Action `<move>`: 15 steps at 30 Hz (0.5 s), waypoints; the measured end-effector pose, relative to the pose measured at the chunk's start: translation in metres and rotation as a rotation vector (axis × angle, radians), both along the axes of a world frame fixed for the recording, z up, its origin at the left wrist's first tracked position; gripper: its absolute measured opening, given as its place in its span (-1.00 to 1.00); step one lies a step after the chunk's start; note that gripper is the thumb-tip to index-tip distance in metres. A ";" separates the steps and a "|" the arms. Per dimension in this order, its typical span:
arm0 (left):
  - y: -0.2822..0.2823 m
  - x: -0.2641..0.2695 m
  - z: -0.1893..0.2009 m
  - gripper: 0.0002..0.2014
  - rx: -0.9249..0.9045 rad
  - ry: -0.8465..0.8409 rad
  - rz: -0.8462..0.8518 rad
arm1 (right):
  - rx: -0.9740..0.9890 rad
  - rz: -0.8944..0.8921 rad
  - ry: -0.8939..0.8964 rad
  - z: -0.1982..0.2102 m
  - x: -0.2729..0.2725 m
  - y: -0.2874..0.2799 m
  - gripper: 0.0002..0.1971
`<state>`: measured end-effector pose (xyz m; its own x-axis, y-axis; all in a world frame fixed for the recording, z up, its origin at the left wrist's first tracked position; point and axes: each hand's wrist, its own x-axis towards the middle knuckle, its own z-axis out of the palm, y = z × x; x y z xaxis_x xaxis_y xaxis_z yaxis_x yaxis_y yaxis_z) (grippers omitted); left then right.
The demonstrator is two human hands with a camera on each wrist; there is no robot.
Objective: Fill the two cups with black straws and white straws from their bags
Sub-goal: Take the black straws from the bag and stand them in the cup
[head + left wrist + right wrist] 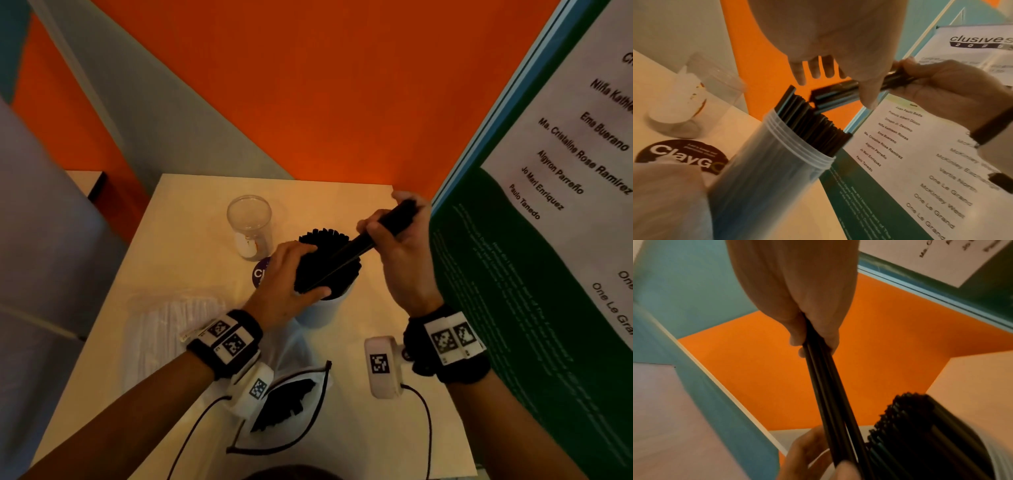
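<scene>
A translucent cup (322,311) (777,170) packed with black straws (329,246) (813,126) (920,426) stands mid-table. My right hand (383,233) (813,345) grips a slanted bundle of black straws (363,245) (834,95) (828,394) by its upper end. My left hand (308,274) (838,84) reaches over the cup's straws, thumb and fingers closing on the bundle's lower end. An empty clear cup (249,222) (694,100) stands behind to the left. The white-straw bag (171,329) lies left; the open black-straw bag (287,404) lies near me.
A green poster board (513,274) with a printed sheet stands close along the table's right side, beside my right hand. A round purple sticker (259,273) (682,155) lies between the two cups. An orange wall (342,102) rises behind the table's far edge.
</scene>
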<state>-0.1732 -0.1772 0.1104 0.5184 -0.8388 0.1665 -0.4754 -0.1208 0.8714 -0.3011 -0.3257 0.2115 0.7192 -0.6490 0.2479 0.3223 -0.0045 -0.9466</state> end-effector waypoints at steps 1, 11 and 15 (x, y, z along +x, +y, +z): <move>0.001 0.006 -0.002 -0.27 -0.001 0.003 0.035 | -0.039 -0.029 0.022 -0.001 0.002 -0.004 -0.56; -0.003 0.048 -0.034 0.35 0.235 0.157 0.105 | -0.674 -0.017 0.623 -0.094 0.015 -0.004 -0.54; -0.015 0.064 -0.044 0.46 0.361 0.165 -0.001 | -0.392 0.143 0.591 -0.123 0.000 -0.012 0.10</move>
